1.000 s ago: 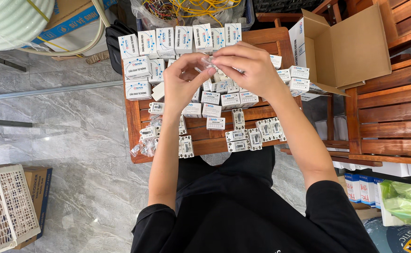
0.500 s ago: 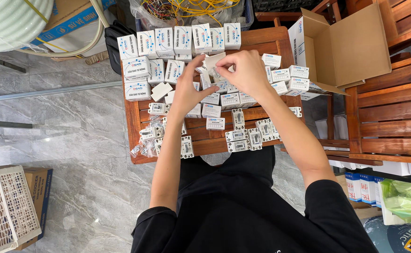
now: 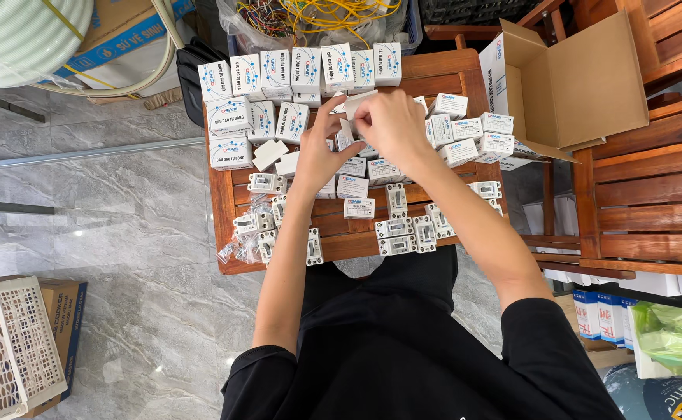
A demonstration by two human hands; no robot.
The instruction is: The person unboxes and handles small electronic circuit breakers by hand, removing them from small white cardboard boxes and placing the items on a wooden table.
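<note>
Nearest the body: loose white switch units point(image 3: 397, 245) strewn along the front edge of the slatted wooden tabletop point(image 3: 450, 78), some right at the lip; a brush of the forearm likely to knock them to the floor. Beside them, left, crumpled clear plastic wrappers point(image 3: 240, 247) overhanging the corner, easily dragged off.

Further in: left hand point(image 3: 319, 152) pinching the lower side of a small white carton point(image 3: 352, 109), right hand point(image 3: 391, 128) clenched over its top flap, both grasping it just above the middle of the tabletop. Thin card, so a hard squeeze liable to crush a flap or tear it; whether a unit sits inside, impossible to tell.

Around the hands: small printed boxes point(image 3: 352, 187) lying close together, prone to being scattered by a dropped carton.

Farthest: upright row of white boxes point(image 3: 306, 66) at the back edge, apt to topple like dominoes if bumped. Open cardboard box point(image 3: 574, 78) at right, perched near the edge.
</note>
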